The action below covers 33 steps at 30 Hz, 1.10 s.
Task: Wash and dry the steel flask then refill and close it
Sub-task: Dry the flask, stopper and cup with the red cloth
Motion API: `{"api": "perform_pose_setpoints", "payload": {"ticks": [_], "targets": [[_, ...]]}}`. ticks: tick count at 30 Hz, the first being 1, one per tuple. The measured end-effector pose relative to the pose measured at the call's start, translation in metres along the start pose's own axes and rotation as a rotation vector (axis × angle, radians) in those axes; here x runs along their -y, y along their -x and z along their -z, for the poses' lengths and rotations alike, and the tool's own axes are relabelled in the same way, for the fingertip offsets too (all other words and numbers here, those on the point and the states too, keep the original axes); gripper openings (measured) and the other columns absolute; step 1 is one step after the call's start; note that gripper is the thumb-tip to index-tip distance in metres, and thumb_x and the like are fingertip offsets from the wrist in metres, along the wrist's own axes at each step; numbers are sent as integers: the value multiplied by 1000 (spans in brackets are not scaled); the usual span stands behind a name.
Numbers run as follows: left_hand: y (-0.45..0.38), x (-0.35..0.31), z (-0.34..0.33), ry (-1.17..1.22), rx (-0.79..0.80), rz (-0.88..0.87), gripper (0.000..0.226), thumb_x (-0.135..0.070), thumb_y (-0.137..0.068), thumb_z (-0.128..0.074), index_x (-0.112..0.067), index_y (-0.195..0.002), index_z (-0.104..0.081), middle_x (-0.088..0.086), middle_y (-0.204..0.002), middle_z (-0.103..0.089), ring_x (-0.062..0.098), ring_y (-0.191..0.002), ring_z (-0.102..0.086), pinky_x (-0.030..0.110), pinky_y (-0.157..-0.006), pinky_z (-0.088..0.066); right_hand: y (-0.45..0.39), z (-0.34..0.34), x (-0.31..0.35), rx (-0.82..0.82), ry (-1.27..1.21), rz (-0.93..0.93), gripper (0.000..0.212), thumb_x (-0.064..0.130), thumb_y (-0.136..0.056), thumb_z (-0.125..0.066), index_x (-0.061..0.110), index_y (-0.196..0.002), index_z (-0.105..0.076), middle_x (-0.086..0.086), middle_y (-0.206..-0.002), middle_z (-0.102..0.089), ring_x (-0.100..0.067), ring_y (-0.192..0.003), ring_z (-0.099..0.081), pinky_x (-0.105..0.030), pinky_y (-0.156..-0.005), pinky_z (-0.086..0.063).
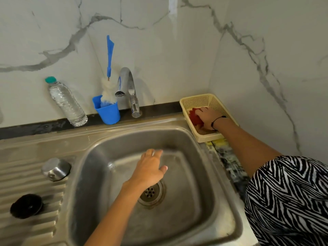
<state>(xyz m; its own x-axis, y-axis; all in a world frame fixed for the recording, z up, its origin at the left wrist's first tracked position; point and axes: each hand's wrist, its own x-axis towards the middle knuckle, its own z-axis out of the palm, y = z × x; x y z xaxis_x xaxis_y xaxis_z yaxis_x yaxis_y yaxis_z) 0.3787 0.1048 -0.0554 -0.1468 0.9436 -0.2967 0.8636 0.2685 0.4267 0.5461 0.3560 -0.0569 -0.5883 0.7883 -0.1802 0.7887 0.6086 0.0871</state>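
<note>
The steel flask [124,163] lies on its side in the sink basin [186,201], blurred and hard to tell from the steel around it. My left hand [150,167] is laid over its right part, fingers curled over the top and thumb spread. Its steel cup lid [55,168] sits upside down on the drainboard [26,174], and the black stopper [26,205] lies nearer to me. My right hand [208,118] reaches into the yellow basket [197,100] and closes on a red scrubber [194,117]. A full plastic water bottle [66,102] leans against the wall.
The chrome tap [127,87] arches over the back of the sink, with no water running. A blue cup [107,111] next to it holds a bottle brush [110,55] with a blue handle. The drain [151,192] is open. Marble walls close in the back and right.
</note>
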Motion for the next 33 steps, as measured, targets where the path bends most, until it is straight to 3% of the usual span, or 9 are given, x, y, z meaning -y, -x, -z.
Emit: {"api": "perform_pose_setpoints", "payload": {"ticks": [4, 9, 13, 15, 18, 22, 28, 31, 33], "targets": [[4, -5, -3, 28, -31, 7, 61, -33, -98, -50, -18, -150, -23, 6, -154, -21, 22, -142, -20, 35, -115, -24, -2, 6, -2, -118, -334, -94, 17, 15, -87, -51, 16, -102, -59, -9, -107, -61, -30, -98, -55, -35, -77, -47], [19, -4, -2, 131, -126, 32, 61, -32, -97, -50, -19, -150, -24, 4, -154, -22, 20, -142, -22, 35, -115, -24, 37, 57, 14, -554, -887, -333, 25, 16, -90, -52, 8, -112, -59, -3, -100, -60, -19, -92, -54, -27, -77, -44], [47, 5, 9, 202, -346, 52, 56, -28, -96, -53, -17, -147, -31, 2, -149, -31, 18, -138, -29, 30, -113, -25, 88, 93, 65, -763, -1461, -245, 12, 13, -88, -61, 14, -99, -58, 1, -90, -60, -14, -84, -56, -22, -72, -45], [66, 17, 17, 184, -470, 83, 51, -25, -96, -52, -15, -144, -37, 2, -145, -37, 19, -133, -34, 29, -110, -27, 106, 93, 104, -638, -1912, -103, 12, 7, -87, -60, 14, -96, -60, -1, -93, -65, -17, -88, -63, -26, -79, -50], [101, 43, 26, 85, -615, 178, 45, -22, -94, -54, -12, -137, -47, 6, -138, -47, 26, -126, -44, 31, -105, -32, 127, 72, 167, -173, -2448, 123, 36, 12, -76, -66, 18, -111, -62, -4, -107, -69, -21, -102, -64, -42, -89, -52], [160, 72, 39, -6, -1123, 171, 28, -13, -84, -50, -1, -104, -66, 16, -103, -64, 35, -94, -59, 35, -87, -40, 156, 43, 255, 383, -2642, 165, 106, 13, -34, -92, 9, -131, -50, -14, -122, -61, -22, -99, -66, -36, -74, -57], [237, 99, 80, -327, -1697, 196, 27, -13, -83, -60, -4, -108, -65, 17, -114, -61, 32, -108, -53, 41, -94, -36, 194, 48, 342, 514, -2566, 109, 93, -4, -26, -77, 17, -116, -60, -5, -95, -73, -20, -81, -71, -35, -59, -57], [265, 130, 85, -293, -1907, 292, 44, -31, -83, -64, -10, -119, -49, 21, -121, -54, 31, -116, -45, 43, -100, -32, 210, 69, 366, 521, -2487, 123, 59, -7, -57, -53, 14, -112, -60, -5, -91, -73, -19, -79, -71, -34, -60, -57], [279, 160, 80, -168, -1955, 302, 57, -42, -83, -65, -11, -125, -41, 21, -128, -46, 33, -119, -41, 46, -103, -35, 217, 79, 382, 523, -2435, 123, 56, -7, -62, -46, 12, -113, -58, -6, -93, -73, -20, -80, -71, -33, -59, -57]]}}
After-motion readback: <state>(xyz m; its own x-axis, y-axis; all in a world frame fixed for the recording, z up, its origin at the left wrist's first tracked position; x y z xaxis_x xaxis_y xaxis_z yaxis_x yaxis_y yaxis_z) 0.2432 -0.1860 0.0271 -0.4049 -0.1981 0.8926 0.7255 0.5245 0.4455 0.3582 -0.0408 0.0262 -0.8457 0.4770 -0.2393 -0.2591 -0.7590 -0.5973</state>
